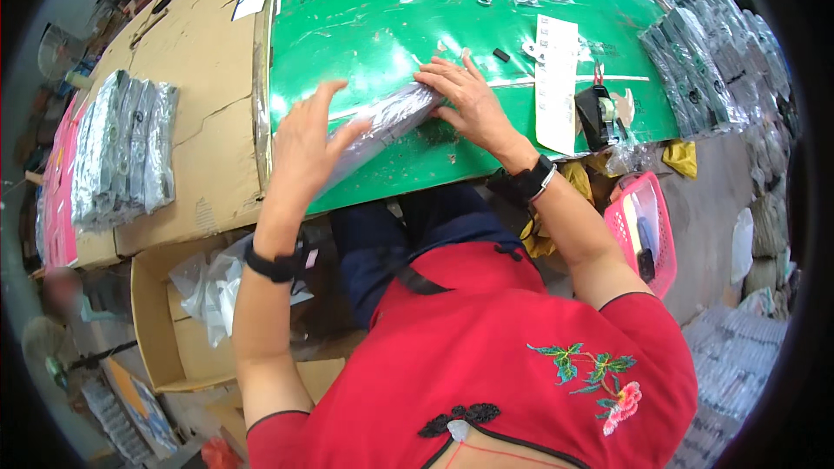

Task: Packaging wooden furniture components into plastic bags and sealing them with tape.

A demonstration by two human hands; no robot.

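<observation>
A long, narrow package in clear, shiny plastic (pixel 387 122) lies aslant on the green tabletop (pixel 347 35), close to its front edge. At its far right end my right hand (pixel 473 108) has its fingers over the top and its thumb on the near side, gripping it. My left hand (pixel 306 143) is at the package's near left end, thumb and fingers spread apart, holding nothing. Part of that end is hidden behind the left hand. What the plastic encloses cannot be made out.
Stacks of plastic-wrapped packages (pixel 126 148) stand on the cardboard at left, with more (pixel 695 69) at right. A label sheet (pixel 556 82) and black tape dispenser (pixel 595 117) lie right of my hands. Below are a pink basket (pixel 663 239) and cardboard box (pixel 143 321).
</observation>
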